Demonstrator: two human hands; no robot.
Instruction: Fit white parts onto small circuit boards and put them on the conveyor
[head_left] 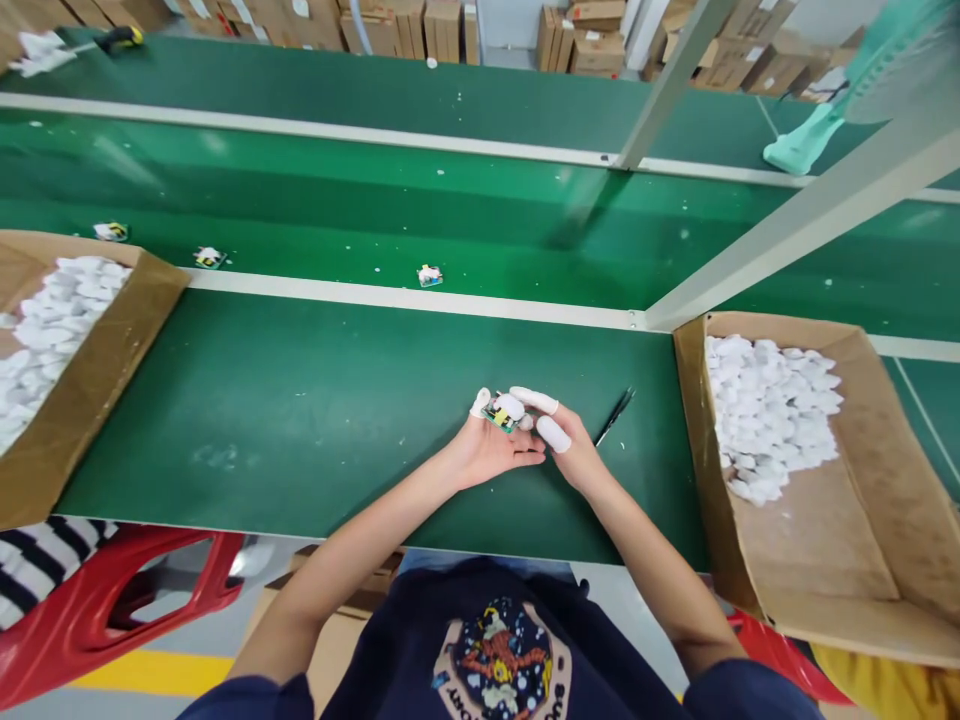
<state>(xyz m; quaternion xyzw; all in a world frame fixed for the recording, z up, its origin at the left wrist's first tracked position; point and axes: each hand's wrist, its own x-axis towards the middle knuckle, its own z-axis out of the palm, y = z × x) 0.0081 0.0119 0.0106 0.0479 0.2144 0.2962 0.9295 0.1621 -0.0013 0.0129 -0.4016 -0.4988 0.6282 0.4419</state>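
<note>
Matte green table point(300, 420), both hands point(525, 435) pinched together on a small white-capped circuit board point(504, 411)

At the centre of the frame, the left hand point(491, 450) and right hand point(559, 440) meet over the table point(300, 420), with a small part point(504, 410) between them. Tweezers point(615, 415) lie just right of the hands. One open box point(825, 480) sits at the right edge, another box point(75, 350) at the left. Three more small parts point(430, 275) lie on the belt point(375, 210) behind the table.
</note>
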